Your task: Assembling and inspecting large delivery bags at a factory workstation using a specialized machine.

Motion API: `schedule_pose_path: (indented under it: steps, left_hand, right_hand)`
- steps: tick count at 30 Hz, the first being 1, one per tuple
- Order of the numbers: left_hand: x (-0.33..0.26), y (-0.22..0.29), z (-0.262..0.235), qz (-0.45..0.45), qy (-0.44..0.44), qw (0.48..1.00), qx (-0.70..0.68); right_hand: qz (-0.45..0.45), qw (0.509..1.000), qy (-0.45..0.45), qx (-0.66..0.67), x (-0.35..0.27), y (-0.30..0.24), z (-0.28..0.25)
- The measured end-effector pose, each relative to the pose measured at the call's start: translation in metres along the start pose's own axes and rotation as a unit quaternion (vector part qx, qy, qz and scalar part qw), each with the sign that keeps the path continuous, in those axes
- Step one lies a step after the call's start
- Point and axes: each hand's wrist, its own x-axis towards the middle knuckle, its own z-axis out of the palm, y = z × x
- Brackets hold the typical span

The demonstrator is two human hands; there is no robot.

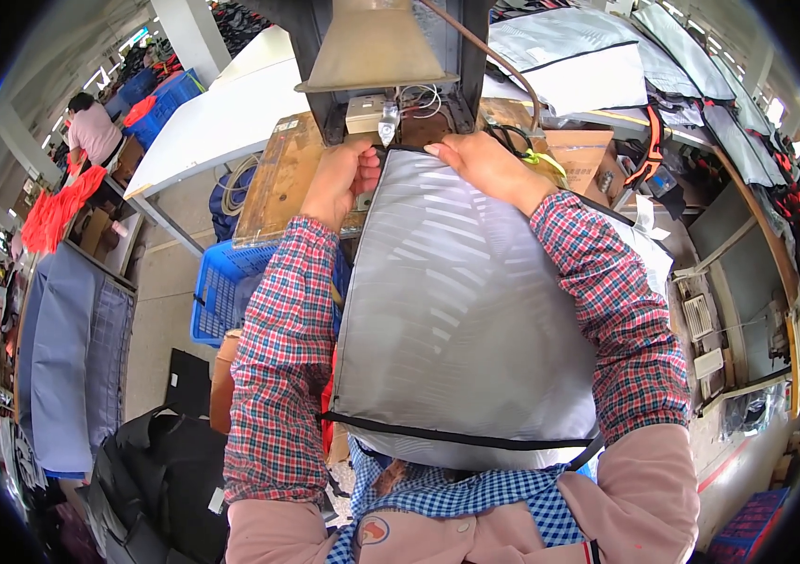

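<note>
A silver-grey sheet panel (456,310) with black bound edges stretches from my lap up to a machine head (376,56) with a tan flared housing. Its far left corner lies just under a small lit part (388,122) below that housing. My left hand (348,179) is closed at this corner, fingers curled against the black edging. Along the far edge, my right hand (489,167) pinches the panel, thumb on top. The fingertips under the sheet are hidden. The near black-bound edge hangs across my lap, over a blue checked apron (485,493).
A worn wooden table (273,179) carries the machine. Beside my left arm stands a blue plastic crate (217,291). More silver sheets (569,56) lie on the back right table. Black bags (160,479) are piled at lower left. Another person (96,127) sits far left.
</note>
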Motion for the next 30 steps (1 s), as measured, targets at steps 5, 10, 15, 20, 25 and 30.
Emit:
schedule_pose_path:
  steps: [5,10,15,20,25,30]
  left_hand:
    - [0.002,0.004,0.003,0.005,-0.002,1.000,0.000]
    - [0.001,0.008,0.002,0.014,0.001,1.000,0.004]
    - [0.002,0.010,0.007,0.019,0.004,1.000,0.017]
    - [0.007,0.021,-0.020,0.069,0.043,0.996,-0.046]
    - [-0.027,0.028,-0.075,0.131,0.077,0.988,-0.005]
    - [-0.100,-0.014,-0.158,0.097,0.188,0.975,0.074]
  right_hand:
    - [0.007,1.000,-0.005,-0.002,0.001,0.003,0.000]
    - [0.014,1.000,0.004,-0.004,0.004,0.001,0.001]
    - [0.014,1.000,0.009,-0.002,0.002,0.002,-0.003]
    - [0.010,1.000,0.023,0.007,-0.001,0.001,-0.005]
    - [0.018,0.999,0.035,0.007,-0.007,-0.003,-0.012]
    - [0.036,0.998,0.038,0.024,0.004,-0.002,0.006]
